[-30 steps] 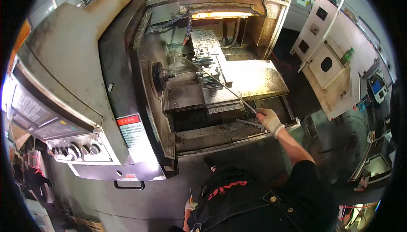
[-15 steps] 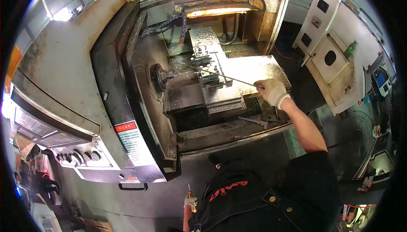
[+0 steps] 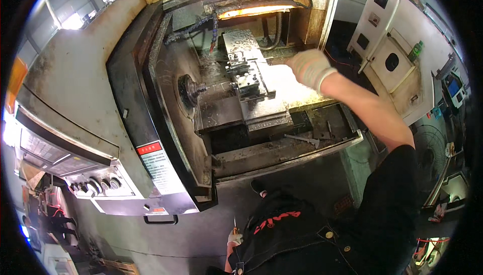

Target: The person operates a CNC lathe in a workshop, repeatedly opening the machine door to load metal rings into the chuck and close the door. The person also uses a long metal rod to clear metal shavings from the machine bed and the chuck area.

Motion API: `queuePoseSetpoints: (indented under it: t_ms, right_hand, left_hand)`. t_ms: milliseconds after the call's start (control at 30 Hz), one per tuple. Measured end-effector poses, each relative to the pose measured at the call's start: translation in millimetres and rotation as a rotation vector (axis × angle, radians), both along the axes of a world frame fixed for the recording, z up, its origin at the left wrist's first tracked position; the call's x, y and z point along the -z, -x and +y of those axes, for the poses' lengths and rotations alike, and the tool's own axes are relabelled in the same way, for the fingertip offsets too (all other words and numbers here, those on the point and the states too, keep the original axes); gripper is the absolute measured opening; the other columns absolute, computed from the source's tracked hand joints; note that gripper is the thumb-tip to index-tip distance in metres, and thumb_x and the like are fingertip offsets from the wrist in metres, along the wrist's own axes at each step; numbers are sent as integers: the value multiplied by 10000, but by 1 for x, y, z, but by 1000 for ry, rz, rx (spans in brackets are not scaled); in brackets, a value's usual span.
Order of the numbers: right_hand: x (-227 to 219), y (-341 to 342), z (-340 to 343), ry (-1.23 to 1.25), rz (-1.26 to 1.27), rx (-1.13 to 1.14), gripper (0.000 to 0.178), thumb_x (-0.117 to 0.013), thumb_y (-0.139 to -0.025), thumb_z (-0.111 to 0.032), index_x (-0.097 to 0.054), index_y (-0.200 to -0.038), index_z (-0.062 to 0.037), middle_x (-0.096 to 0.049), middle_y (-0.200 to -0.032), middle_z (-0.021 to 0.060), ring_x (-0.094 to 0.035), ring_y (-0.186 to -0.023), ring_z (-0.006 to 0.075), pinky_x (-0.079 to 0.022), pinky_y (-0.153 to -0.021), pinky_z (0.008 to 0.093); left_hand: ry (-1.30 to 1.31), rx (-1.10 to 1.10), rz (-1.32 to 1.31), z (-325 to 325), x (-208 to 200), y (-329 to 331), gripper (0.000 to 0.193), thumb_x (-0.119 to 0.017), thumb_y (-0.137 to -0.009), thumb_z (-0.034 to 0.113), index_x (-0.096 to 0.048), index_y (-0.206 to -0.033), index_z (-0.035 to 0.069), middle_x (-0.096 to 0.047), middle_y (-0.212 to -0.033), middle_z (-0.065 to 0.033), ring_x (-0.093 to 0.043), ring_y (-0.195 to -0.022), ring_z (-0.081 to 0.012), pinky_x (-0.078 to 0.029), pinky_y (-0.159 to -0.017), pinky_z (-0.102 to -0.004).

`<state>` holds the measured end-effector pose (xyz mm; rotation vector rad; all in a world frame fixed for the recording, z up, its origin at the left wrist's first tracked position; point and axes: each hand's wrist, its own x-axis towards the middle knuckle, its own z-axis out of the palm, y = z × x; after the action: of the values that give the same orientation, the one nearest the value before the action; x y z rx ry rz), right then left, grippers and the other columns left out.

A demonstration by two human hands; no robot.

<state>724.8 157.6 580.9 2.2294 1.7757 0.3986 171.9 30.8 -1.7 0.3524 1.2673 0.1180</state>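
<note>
My right hand [image 3: 312, 70], in a pale knit glove, is raised over the brightly lit metal cover [image 3: 297, 94] inside a lathe. Its fingers are curled closed and a little blurred; glare and the hand itself hide whatever may be in them. Left of it stand the tool holders [image 3: 246, 80] on the slide, and further left the chuck [image 3: 188, 91]. Low beside my body, my gloved left hand [image 3: 234, 239] is closed around a screwdriver [image 3: 235, 230] with an orange handle and a thin shaft pointing up.
A caliper [image 3: 303, 139] lies on the lathe's front ledge. The machine's dark door edge [image 3: 151, 104] and control panel [image 3: 95, 184] stand at left. A jointed coolant hose [image 3: 215, 31] hangs above the slide. At far right are a white machine cabinet [image 3: 402, 69] and a fan [image 3: 431, 147].
My right hand has moved up, away from the front ledge. The thin rod it held across the tool holders no longer shows. My left hand still holds the screwdriver.
</note>
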Motion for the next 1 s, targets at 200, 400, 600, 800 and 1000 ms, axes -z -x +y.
queuePoseSetpoints:
  t_ms: [200,400,600,800,1000]
  right_hand:
    - [33,60,-8,284,-128,-166,279,-491,-771,-116,-532,-1015,14,-620,-700,84,-621,-689,229,-464,-575,348]
    - [7,76,-40,184,-157,-227,288,-451,-802,-137,-529,-1050,-11,-599,-666,77,-610,-637,237,-453,-563,366]
    - [-38,84,-100,247,-212,-127,285,-454,-804,-155,-546,-1065,-85,-589,-713,86,-601,-648,229,-444,-528,361]
    - [-47,70,-150,-9,-111,-156,313,-569,-708,-157,-576,-1018,-111,-568,-649,82,-588,-599,250,-452,-516,370]
    - [-27,75,-219,-82,-91,-193,342,-610,-654,-159,-588,-992,-119,-487,-584,61,-512,-509,242,-399,-464,366]
  left_hand:
    - [86,-113,-100,6,23,1,511,-540,-692,-97,-457,-1102,195,-507,-664,-99,-498,-482,-241,-390,-384,-371]
    - [-279,248,99,-1,23,-4,507,-534,-699,-97,-458,-1102,201,-507,-652,-101,-494,-463,-244,-384,-373,-361]
    - [-273,306,131,-3,4,-9,503,-531,-699,-73,-463,-1120,195,-496,-626,-81,-493,-459,-221,-393,-377,-353]
    - [-268,308,120,-9,30,1,509,-528,-699,-48,-467,-1145,190,-485,-597,-60,-491,-456,-197,-402,-383,-347]
    - [-213,317,99,-1,10,-6,531,-555,-676,-18,-476,-1165,173,-474,-579,-37,-481,-447,-178,-410,-397,-321]
